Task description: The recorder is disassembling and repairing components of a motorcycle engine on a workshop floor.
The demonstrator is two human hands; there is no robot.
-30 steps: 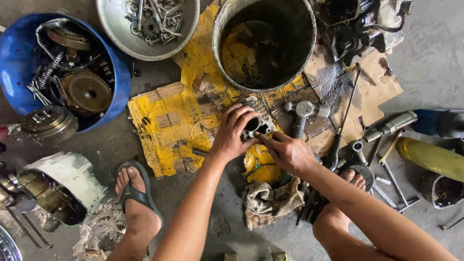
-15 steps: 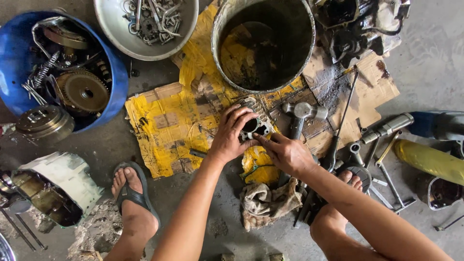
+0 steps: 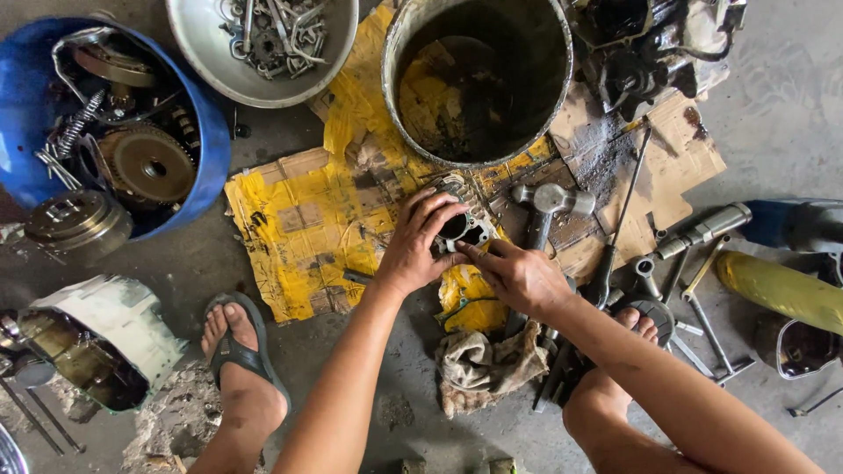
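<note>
metal part (image 3: pixel 465 230) mostly hidden — under fingers (image 3: pixel 430 215)

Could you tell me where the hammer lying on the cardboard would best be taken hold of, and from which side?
Probably by its handle, from above. The hammer lies flat with its head on the cardboard just right of the right hand; the dark handle runs toward the person, its lower part passing behind that hand.

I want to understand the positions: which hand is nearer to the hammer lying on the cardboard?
Right. The right hand lies just beside the hammer, close to its handle. The left hand is farther away, on the far side of the small metal part that both hands touch.
</note>
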